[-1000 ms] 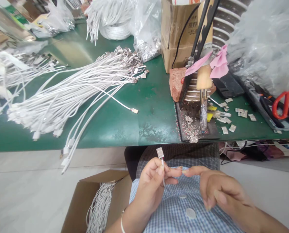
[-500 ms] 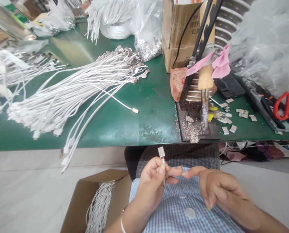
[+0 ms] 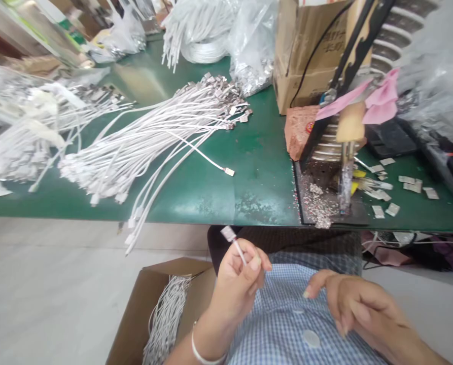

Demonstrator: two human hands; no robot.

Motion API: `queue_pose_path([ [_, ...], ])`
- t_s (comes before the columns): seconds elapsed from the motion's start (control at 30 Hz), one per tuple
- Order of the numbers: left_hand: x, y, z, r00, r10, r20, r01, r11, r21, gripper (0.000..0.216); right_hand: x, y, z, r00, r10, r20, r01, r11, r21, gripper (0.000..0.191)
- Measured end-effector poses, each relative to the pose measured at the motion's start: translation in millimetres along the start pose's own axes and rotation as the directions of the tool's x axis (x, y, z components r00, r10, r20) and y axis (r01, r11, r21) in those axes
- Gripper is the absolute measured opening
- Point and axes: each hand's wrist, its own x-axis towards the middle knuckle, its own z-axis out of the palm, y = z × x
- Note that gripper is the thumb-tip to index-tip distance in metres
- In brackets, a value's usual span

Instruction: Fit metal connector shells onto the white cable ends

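Note:
My left hand (image 3: pixel 238 284) is closed on a white cable, pinching it just below its small metal connector (image 3: pixel 228 233), which points up and to the left over my lap. My right hand (image 3: pixel 353 304) hovers beside it at the lower right, fingers loosely curled with the forefinger out, and nothing shows in it. Both hands sit below the front edge of the green table (image 3: pixel 196 187). A large bundle of white cables (image 3: pixel 142 142) lies fanned across the table, one loose cable end (image 3: pixel 229 172) lying apart from the rest.
A cardboard box (image 3: pixel 150 304) with white cables stands on the floor at my left. A soldering stand with a tool and debris tray (image 3: pixel 333 197) is at the table's front right. Small metal shells (image 3: pixel 386 195) lie scattered there. A cardboard carton (image 3: pixel 306 56) and plastic bags stand at the back.
My left hand has tilted the cable's connector to the left and drawn away from my right hand, whose fingertip no longer touches it. The camera has shifted left.

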Motion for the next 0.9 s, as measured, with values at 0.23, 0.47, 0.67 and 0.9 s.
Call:
queue_pose_path([
  [0.23,-4,5,-2,0.999,0.031,-0.023,-0.032,0.997,-0.072,0.026,-8,13,-3,0.997,0.079,0.0,-0.079,0.997,0.026,0.041],
  [0.47,-5,1,-1,0.999,0.039,-0.003,-0.039,0.996,-0.082,0.025,-9,16,-4,0.994,0.109,-0.013,-0.108,0.992,0.062,0.04],
  [0.67,-4,1,-2,1.0,0.027,0.006,-0.027,0.996,-0.087,0.025,-11,18,-5,0.99,0.135,-0.027,-0.132,0.986,0.097,0.039],
  [0.9,-4,0,-2,1.0,0.012,-0.014,-0.013,0.997,-0.081,0.029,-10,19,-5,0.992,0.126,-0.011,-0.123,0.985,0.123,0.037],
])
